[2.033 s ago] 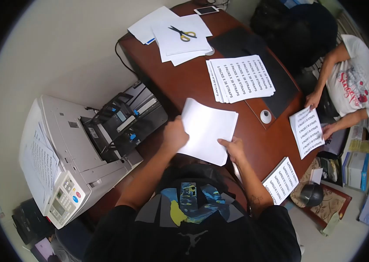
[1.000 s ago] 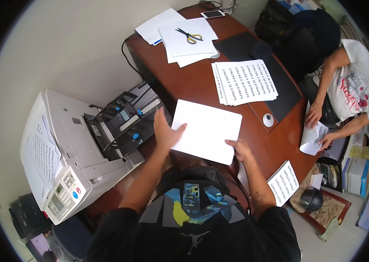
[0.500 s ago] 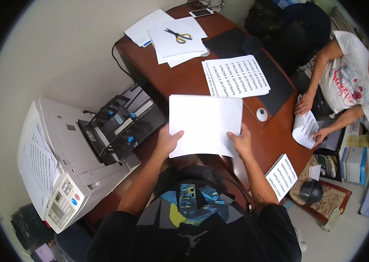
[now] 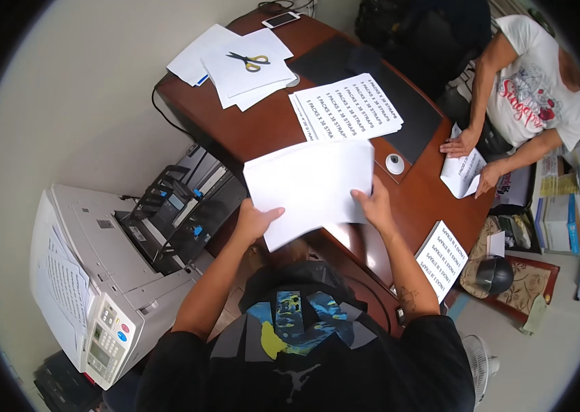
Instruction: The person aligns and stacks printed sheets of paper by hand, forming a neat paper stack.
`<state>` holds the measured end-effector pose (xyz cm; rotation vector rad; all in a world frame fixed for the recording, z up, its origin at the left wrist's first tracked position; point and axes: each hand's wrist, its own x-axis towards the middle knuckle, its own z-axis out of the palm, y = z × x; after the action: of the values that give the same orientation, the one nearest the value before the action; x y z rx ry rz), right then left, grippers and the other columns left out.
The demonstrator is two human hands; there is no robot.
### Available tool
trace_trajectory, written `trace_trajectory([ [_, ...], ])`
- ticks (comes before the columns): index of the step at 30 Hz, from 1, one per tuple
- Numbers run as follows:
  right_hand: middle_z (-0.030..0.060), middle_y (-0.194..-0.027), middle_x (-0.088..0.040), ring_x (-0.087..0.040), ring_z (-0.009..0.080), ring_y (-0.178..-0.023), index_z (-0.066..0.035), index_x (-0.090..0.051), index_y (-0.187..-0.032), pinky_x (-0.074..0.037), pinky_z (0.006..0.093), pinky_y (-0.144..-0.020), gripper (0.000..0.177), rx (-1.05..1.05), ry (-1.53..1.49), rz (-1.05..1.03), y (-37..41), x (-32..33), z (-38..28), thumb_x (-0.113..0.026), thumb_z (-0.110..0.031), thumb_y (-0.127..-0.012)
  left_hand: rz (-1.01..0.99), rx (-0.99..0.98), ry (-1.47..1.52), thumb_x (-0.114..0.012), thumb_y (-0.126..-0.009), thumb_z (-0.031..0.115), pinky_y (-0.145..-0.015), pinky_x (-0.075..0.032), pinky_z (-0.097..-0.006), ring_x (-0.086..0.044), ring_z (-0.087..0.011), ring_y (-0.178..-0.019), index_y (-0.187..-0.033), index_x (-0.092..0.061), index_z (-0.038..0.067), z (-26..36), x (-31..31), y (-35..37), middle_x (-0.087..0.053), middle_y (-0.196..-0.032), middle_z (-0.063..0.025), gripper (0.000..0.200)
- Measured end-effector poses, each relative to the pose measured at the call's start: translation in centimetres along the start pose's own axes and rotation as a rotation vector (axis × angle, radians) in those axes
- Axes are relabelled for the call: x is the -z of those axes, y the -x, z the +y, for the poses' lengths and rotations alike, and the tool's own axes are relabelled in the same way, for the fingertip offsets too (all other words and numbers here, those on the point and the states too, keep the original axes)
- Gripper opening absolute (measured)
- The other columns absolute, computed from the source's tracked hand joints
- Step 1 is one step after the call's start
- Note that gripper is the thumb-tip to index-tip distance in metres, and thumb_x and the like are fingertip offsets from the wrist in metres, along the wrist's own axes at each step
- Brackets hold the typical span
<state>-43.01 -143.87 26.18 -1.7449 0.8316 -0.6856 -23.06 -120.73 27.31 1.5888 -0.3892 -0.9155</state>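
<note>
A stack of blank white paper (image 4: 310, 185) is held between my two hands above the near edge of the brown desk (image 4: 410, 199). My left hand (image 4: 257, 218) grips its left side, thumb on top. On the right side my right hand (image 4: 374, 204) does the same, its thumb over the top sheet. Just beyond lies a pile of printed sheets (image 4: 348, 108) reading "5 PACKS X 38 STRAPS". Another printed stack (image 4: 442, 261) lies at the right, beside my right forearm. Black and yellow scissors (image 4: 250, 62) rest on white sheets (image 4: 235, 75) farther back.
A printer (image 4: 105, 254) with an open black paper feeder (image 4: 180, 206) stands at the left. Across the desk, a co-worker (image 4: 527, 96) bends a printed sheet (image 4: 463, 170) with both hands. A phone (image 4: 281, 20) lies at the back; a fan (image 4: 480, 364) stands at lower right.
The paper stack has tilted, its left side now lower toward me, with both hands still on it. The whole view has shifted. The co-worker's hands have bent their sheet further.
</note>
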Motion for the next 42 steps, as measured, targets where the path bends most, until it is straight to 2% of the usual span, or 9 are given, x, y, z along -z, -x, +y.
trace_trajectory([
  [2, 0.021, -0.099, -0.069, -0.068, 0.0285, -0.088, 0.004, -0.063, -0.113, -0.052, 0.0381, -0.082, 0.038, -0.232, 0.207, -0.226, -1.6, -0.5, 0.1, -0.071, -0.008, -0.078, 0.06, 0.109, 0.061, -0.073, -0.074, -0.002, -0.076, -0.055, -0.0331, -0.069, -0.0217, -0.084, -0.105, -0.066, -0.007, -1.2, 0.1, 1.8, -0.071, -0.099, -0.0148, 0.032],
  [10, 0.025, -0.099, -0.068, -0.065, 0.0389, -0.099, 0.003, -0.068, -0.104, -0.051, 0.046, -0.088, 0.039, -0.277, 0.721, -0.485, -1.7, -7.9, -1.6, -0.072, -0.023, -0.075, 0.276, 0.307, 0.259, -0.069, -0.079, -0.007, -0.08, -0.054, -0.0348, -0.068, -0.0244, -0.09, -0.11, -0.063, -0.009, -2.6, 0.7, 6.5, -0.068, -0.106, -0.0163, 0.031],
  [18, 0.025, -0.084, -0.067, -0.065, 0.0433, -0.079, -0.001, -0.067, -0.106, -0.052, 0.0496, -0.076, 0.029, -0.013, 0.801, -0.385, 2.2, -8.4, -5.5, -0.061, -0.008, -0.078, 0.323, 0.376, 0.287, -0.069, -0.079, -0.007, -0.08, -0.054, -0.0353, -0.068, -0.0252, -0.09, -0.111, -0.062, -0.01, -3.5, 0.0, 6.0, -0.067, -0.107, -0.0167, 0.033],
  [23, 0.0296, -0.132, -0.051, -0.064, 0.0417, -0.1, 0.01, -0.047, -0.13, -0.054, 0.0465, -0.085, 0.057, 0.187, 0.748, -0.311, 5.9, -8.1, -4.5, -0.055, 0.001, -0.075, 0.312, 0.406, 0.323, -0.071, -0.08, -0.002, -0.079, -0.055, -0.0357, -0.068, -0.0255, -0.089, -0.113, -0.061, -0.009, -3.7, 0.1, 6.3, -0.068, -0.105, -0.017, 0.035],
  [27, 0.0296, -0.133, -0.05, -0.061, 0.0412, -0.107, 0.01, -0.048, -0.129, -0.052, 0.0458, -0.089, 0.054, 0.314, 0.845, -0.247, 6.7, -7.6, -3.4, -0.055, 0.0, -0.077, 0.299, 0.361, 0.338, -0.07, -0.08, -0.005, -0.08, -0.055, -0.0363, -0.068, -0.0262, -0.091, -0.113, -0.061, -0.009, -2.9, 0.3, 7.0, -0.067, -0.106, -0.0176, 0.034],
  [33, 0.0251, -0.132, -0.054, -0.057, 0.0387, -0.117, 0.005, -0.055, -0.124, -0.048, 0.0458, -0.097, 0.045, 0.13, 0.682, -0.332, 6.9, -6.5, -5.2, -0.06, -0.006, -0.081, 0.287, 0.35, 0.336, -0.069, -0.08, -0.006, -0.081, -0.055, -0.0374, -0.068, -0.027, -0.091, -0.112, -0.061, -0.01, -2.7, 0.2, 7.2, -0.067, -0.107, -0.0182, 0.032],
  [36, 0.0198, -0.125, -0.06, -0.058, 0.0373, -0.115, 0.0, -0.061, -0.118, -0.044, 0.0478, -0.101, 0.039, 0.447, 0.579, -0.239, 6.5, -4.6, -5.5, -0.064, -0.008, -0.08, 0.272, 0.37, 0.361, -0.069, -0.081, -0.006, -0.084, -0.055, -0.0384, -0.068, -0.0278, -0.093, -0.113, -0.061, -0.01, -2.8, 0.5, 7.2, -0.067, -0.109, -0.0182, 0.034],
  [40, 0.0179, -0.116, -0.065, -0.062, 0.0317, -0.112, -0.002, -0.064, -0.113, -0.043, 0.0477, -0.102, 0.034, 0.297, 0.584, -0.074, 4.6, -2.0, -3.9, -0.063, -0.005, -0.08, 0.149, 0.412, 0.556, -0.068, -0.084, 0.0, -0.091, -0.052, -0.0429, -0.063, -0.0309, -0.105, -0.126, -0.053, -0.005, -3.9, 2.5, 6.3, -0.063, -0.117, -0.018, 0.045],
  [42, 0.0202, -0.118, -0.063, -0.063, 0.034, -0.109, -0.002, -0.061, -0.118, -0.043, 0.0461, -0.102, 0.038, -0.263, 0.268, -0.003, 4.0, -0.2, -2.5, -0.06, -0.001, -0.08, 0.116, 0.454, 0.628, -0.067, -0.085, 0.001, -0.093, -0.051, -0.0441, -0.062, -0.0318, -0.107, -0.128, -0.051, -0.004, -2.7, 3.8, 6.0, -0.061, -0.118, -0.0183, 0.046],
])
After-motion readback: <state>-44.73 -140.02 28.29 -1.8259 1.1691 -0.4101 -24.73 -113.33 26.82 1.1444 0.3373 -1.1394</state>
